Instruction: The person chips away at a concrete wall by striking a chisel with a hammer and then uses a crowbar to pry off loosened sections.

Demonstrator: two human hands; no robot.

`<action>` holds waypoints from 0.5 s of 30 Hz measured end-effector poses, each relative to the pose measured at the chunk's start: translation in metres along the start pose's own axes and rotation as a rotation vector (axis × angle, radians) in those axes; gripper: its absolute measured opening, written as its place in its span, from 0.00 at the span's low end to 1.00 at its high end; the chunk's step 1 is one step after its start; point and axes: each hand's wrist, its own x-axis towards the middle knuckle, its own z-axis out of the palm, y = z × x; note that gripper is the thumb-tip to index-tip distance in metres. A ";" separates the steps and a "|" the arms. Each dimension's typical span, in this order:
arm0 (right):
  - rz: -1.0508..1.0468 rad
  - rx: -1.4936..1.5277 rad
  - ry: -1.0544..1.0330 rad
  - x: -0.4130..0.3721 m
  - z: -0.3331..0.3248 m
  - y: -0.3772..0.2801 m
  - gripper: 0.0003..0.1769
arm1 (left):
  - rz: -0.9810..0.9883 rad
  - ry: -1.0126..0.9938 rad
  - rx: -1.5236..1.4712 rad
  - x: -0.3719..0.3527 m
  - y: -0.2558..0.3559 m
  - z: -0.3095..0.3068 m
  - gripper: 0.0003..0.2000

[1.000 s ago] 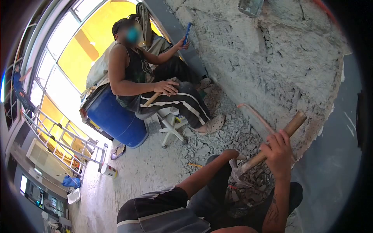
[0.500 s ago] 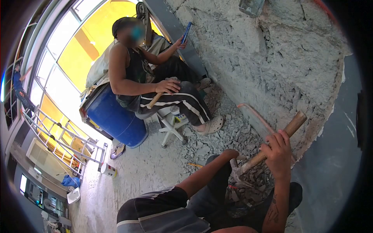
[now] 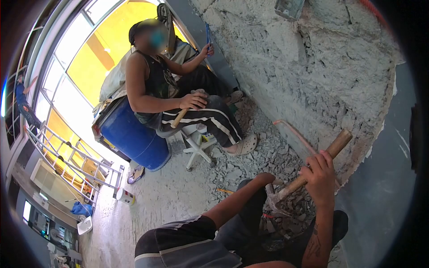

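My right hand [image 3: 318, 175] is wrapped round the wooden handle of a hammer [image 3: 337, 145], which slants down to its grey, dusty metal head [image 3: 273, 200]. Bent at the wrist over my knee, my left hand [image 3: 266, 178] is close to the hammer head. Its fingers are mostly hidden, so I cannot see what they hold. Broken rubble [image 3: 295, 219] lies below both hands, between my legs. A chipped concrete wall [image 3: 330, 76] rises in front of me, and a pinkish pipe [image 3: 297, 135] runs along its foot.
A seated co-worker [image 3: 156, 85] holds a wooden-handled hammer [image 3: 179, 117] on one knee and a slim blue tool [image 3: 208, 35] by the wall. Behind them stand a blue drum [image 3: 134, 138] and metal scaffolding [image 3: 67, 156]. A white bucket [image 3: 125, 196] is on the floor; another person [image 3: 24, 100] stands far left.
The co-worker's blue tool has turned from a slant to nearly upright and shifted slightly left. My hands and the hammer have hardly moved.
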 end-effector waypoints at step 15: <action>0.011 0.011 0.014 0.004 -0.004 -0.002 0.03 | 0.002 0.042 0.007 -0.002 0.001 0.000 0.09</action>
